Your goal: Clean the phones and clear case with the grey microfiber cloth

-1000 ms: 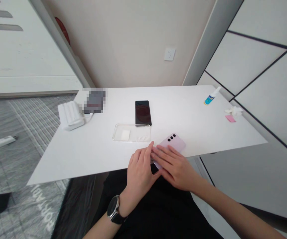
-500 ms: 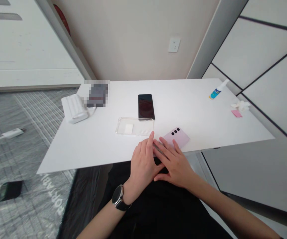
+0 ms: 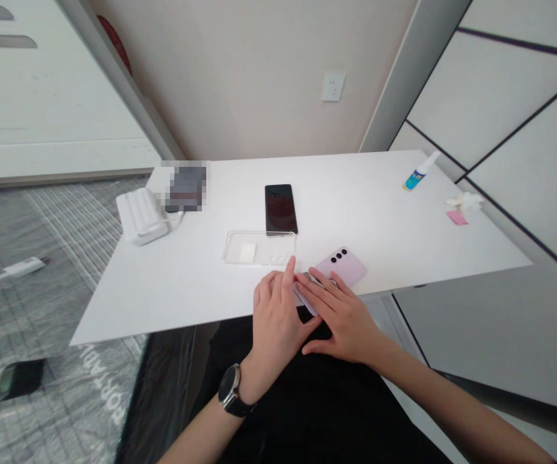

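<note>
I'm working at the lilac smartphone point(image 3: 343, 267), which is lying back-up with its three camera lenses point(image 3: 338, 256) showing, near the front edge of the white table point(image 3: 172, 290) and just beside the clear phone case point(image 3: 259, 248). My right hand point(image 3: 340, 322) is spreading its fingers across the phone's lower half while my left hand point(image 3: 275, 316) is pressing in against its side, though I can't tell whether either is truly gripping it. I'm judging this a step of handling the phone by its edges, and the next move is calling for a firm hold there.
</note>
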Tool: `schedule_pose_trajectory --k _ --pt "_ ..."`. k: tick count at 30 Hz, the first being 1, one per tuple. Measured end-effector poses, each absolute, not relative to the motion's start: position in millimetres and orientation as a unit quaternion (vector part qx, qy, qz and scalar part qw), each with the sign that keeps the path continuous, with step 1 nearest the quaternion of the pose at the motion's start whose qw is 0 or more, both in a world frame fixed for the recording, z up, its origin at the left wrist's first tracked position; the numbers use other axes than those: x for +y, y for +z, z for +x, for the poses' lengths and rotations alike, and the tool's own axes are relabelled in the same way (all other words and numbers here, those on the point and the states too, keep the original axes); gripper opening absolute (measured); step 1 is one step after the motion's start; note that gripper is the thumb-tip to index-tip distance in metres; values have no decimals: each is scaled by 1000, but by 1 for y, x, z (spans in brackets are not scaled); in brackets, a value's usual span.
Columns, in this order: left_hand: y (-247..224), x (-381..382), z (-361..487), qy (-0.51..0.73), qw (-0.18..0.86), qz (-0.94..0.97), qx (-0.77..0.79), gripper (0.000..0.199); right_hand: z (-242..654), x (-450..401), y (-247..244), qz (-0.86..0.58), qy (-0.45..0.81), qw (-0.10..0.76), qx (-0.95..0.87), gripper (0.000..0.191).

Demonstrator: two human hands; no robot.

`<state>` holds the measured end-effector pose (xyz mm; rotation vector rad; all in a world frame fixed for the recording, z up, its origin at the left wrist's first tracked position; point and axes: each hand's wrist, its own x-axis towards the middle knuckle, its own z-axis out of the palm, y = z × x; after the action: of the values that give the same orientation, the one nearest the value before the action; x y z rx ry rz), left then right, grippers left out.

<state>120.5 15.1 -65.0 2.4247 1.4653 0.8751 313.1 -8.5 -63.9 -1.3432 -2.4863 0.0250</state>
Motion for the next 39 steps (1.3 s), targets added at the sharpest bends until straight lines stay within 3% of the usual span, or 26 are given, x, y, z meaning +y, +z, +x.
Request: schedule_pose_trajectory --k 5,12,18,25,27,30,33,39 --pt "-64 15 121 298 81 818 486 114 328 3 -64 -579 -42 185 -793 76" --pt "-70 15 120 291 58 822 487 102 297 -17 -66 -450 1 175 -875 90" --pt "-66 14 120 307 62 820 478 113 329 1 -68 -617 -44 173 -767 86" --pt "-72 16 121 296 52 818 490 96 288 -24 -66 -481 15 191 -856 97" --pt "-72 15 121 293 52 819 490 98 294 -26 -64 -461 20 181 -869 92" --pt "-69 14 121 299 63 823 478 109 317 -19 -65 -528 -7 181 -829 79" --pt "-69 14 121 302 65 822 479 111 325 -15 -67 -589 -35 199 -783 82" --pt "-74 14 121 290 54 822 488 85 300 -20 -62 -429 27 179 -885 89"
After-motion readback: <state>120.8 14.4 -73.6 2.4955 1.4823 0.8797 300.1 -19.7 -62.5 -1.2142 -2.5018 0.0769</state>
